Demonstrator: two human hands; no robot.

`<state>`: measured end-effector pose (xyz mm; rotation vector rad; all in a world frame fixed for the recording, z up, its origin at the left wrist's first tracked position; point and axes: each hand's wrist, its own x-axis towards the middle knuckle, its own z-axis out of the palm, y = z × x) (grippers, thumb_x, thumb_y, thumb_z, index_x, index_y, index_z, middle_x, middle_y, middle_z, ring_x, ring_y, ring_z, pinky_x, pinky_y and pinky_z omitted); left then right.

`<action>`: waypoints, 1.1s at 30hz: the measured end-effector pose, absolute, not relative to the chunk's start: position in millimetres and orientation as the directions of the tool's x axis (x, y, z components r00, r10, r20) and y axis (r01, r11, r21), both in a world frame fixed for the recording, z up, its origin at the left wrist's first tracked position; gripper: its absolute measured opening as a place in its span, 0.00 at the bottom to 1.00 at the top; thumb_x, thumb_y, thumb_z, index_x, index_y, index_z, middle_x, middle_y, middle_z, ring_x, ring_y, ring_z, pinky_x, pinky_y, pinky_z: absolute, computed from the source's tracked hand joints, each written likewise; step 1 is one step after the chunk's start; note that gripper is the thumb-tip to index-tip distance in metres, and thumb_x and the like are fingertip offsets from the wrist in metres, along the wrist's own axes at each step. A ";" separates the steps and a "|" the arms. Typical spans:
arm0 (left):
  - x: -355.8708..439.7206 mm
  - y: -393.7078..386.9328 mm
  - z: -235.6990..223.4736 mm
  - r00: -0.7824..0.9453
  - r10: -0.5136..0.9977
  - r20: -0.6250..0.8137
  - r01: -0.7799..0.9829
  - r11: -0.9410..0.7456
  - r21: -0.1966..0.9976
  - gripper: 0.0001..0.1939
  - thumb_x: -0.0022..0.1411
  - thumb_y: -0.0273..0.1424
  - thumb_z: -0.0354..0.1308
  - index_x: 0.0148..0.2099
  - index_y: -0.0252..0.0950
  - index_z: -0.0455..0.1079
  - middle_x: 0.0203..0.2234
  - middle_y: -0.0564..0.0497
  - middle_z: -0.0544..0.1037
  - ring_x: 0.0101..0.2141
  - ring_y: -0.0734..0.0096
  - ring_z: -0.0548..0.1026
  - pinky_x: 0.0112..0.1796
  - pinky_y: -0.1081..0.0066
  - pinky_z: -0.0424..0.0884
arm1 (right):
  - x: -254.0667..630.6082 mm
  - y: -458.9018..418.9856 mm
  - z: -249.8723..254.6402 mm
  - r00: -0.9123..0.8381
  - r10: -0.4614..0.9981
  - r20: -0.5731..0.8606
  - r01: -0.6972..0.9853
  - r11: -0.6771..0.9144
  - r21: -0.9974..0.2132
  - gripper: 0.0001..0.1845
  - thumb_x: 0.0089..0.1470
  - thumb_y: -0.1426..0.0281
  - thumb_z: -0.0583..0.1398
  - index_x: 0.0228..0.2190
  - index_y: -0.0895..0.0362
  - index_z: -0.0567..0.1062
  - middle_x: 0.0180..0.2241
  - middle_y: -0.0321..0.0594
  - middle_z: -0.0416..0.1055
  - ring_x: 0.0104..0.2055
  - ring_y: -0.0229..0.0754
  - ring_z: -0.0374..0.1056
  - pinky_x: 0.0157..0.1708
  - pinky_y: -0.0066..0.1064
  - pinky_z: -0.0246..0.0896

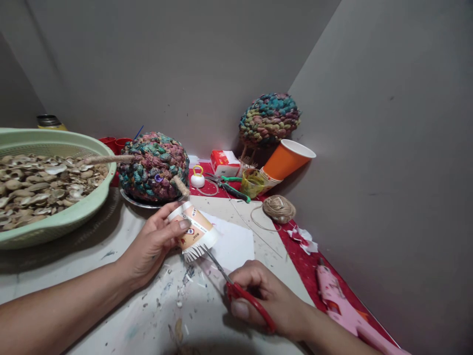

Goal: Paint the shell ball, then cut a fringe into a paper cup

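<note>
My left hand (155, 241) grips a printed paper cup (195, 228), tilted on its side above the table. Part of the cup's lower edge is cut into a fringe of narrow strips. With my right hand (264, 296) I hold red-handled scissors (221, 268), fingers through the loops. The blade tips meet the cup's edge at the end of the fringe. Just behind the cup sits a ball (155, 167) covered in painted nutshells, with twine-wrapped sticks poking out, on a metal dish.
A green basket (111, 172) of shells stands at left. Farther back are a second shell ball (269, 118), an orange paper cup (288, 160), green-handled pliers (236, 190) and a twine ball (280, 209). A pink glue gun (340, 305) lies by the right wall.
</note>
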<state>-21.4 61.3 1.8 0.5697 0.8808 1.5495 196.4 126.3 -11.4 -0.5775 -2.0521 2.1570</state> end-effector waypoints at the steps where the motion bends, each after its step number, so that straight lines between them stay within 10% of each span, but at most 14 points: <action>1: -21.4 61.2 1.9 -0.178 0.976 -0.126 -0.607 -0.008 0.795 0.18 0.54 0.27 0.70 0.47 0.37 0.75 0.32 0.53 0.82 0.32 0.71 0.79 0.38 0.74 0.73 | 196.5 126.4 -12.0 -0.920 0.335 -0.202 0.183 -0.086 -0.979 0.35 0.46 0.44 0.67 0.15 0.57 0.60 0.13 0.26 0.51 0.18 0.26 0.44 0.16 0.22 0.40; 33: -21.0 59.7 1.8 -0.150 0.981 -0.120 -0.619 0.001 0.785 0.15 0.55 0.25 0.70 0.45 0.38 0.74 0.32 0.54 0.82 0.33 0.74 0.79 0.36 0.78 0.73 | 197.6 124.0 -16.4 -0.911 0.369 -0.183 0.149 -0.118 -0.982 0.35 0.48 0.46 0.68 0.15 0.57 0.59 0.13 0.25 0.49 0.17 0.26 0.43 0.16 0.22 0.39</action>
